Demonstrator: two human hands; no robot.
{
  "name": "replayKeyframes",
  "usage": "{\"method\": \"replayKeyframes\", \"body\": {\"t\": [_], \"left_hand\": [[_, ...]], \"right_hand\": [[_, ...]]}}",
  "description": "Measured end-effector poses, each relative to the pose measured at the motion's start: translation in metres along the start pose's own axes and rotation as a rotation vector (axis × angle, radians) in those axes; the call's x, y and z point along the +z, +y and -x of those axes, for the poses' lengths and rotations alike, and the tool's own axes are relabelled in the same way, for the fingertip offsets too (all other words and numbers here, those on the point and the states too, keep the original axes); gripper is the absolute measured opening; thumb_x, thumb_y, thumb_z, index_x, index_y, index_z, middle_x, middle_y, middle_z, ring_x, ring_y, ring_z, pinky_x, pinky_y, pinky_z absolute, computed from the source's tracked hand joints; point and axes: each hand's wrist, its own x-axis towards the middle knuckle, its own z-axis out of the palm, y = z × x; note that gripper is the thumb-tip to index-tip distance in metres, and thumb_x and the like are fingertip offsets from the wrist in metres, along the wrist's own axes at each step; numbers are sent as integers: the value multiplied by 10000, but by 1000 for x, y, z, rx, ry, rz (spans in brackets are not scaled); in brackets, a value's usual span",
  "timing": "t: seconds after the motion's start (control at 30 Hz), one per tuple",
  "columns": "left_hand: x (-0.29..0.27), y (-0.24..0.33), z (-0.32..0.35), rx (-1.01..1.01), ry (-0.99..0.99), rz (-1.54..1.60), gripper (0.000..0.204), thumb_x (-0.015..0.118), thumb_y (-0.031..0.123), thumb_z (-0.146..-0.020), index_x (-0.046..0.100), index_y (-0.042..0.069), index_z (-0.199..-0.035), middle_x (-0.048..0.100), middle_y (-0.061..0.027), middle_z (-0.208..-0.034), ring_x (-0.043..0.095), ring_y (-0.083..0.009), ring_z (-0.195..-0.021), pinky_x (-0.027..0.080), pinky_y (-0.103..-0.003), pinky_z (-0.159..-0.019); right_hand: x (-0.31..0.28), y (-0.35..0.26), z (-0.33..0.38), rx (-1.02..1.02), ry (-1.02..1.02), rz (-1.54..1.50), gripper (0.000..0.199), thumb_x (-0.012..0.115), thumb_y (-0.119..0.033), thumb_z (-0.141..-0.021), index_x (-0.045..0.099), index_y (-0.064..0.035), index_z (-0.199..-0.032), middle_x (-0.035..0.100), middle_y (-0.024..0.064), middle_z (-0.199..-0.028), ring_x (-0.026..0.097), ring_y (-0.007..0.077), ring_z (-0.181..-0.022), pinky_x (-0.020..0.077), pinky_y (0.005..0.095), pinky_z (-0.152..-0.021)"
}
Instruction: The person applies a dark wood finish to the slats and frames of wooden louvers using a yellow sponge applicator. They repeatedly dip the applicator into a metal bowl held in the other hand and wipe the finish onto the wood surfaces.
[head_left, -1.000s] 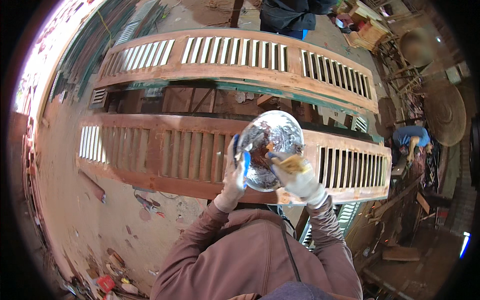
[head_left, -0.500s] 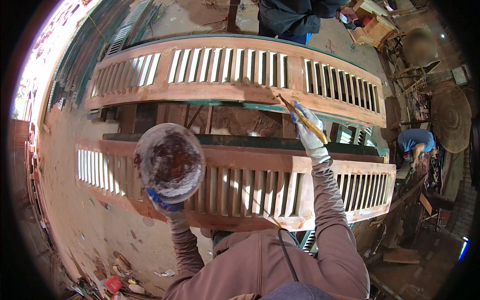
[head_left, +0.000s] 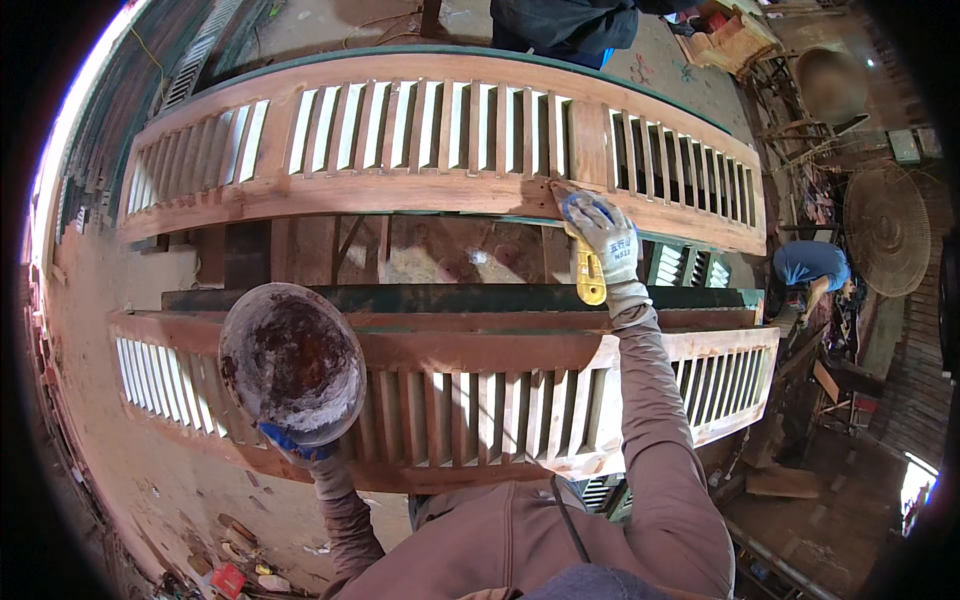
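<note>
My left hand (head_left: 300, 448), in a blue-and-grey glove, grips the lower rim of a round bowl (head_left: 340, 398) smeared white, with reddish-brown stuff inside. The bowl is tilted over the left part of the near louvred wooden shutter (head_left: 470, 350). In my gloved right hand (head_left: 608, 232) is a putty knife (head_left: 590, 278) with a yellow handle, its brown-coated blade mostly covered by my fingers. The blade end meets the near rail of the far louvred shutter (head_left: 420, 193), left of its middle crosspiece.
A dark green beam (head_left: 450, 297) runs between the two shutters. Past the far shutter stands a person in dark clothes (head_left: 565, 25). Another person in a blue shirt (head_left: 810, 265) bends down at the right, near a round woven tray (head_left: 885, 235). Green slatted panels (head_left: 120, 130) lie stacked far left.
My right hand has turned, so the putty knife's handle now points toward me and its blade lies against the far shutter's rail. The bowl sits a little lower and further left in view.
</note>
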Motion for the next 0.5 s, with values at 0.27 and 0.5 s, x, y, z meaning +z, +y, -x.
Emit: {"method": "replayKeyframes", "body": {"t": [0.27, 0.5], "left_hand": [[-12, -6, 4, 141, -43, -236, 954, 741, 369, -864, 183, 49, -1568, 259, -171, -1593, 350, -332, -1428, 348, -494, -1167], [-9, -1, 1, 63, 3, -158, 854, 614, 448, -940, 206, 33, -1564, 261, -176, -1595, 348, -350, -1427, 343, -528, -1159]], "right_hand": [[-27, 12, -3, -17, -126, -260, 714, 817, -271, -582, 649, -221, -1274, 636, 16, -1318, 587, 246, -1196, 497, 402, -991], [-6, 9, -9, 0, -74, -149, 407, 694, -274, -772, 704, -191, -1170, 689, 11, -1216, 602, 229, -1171, 503, 375, -979]]}}
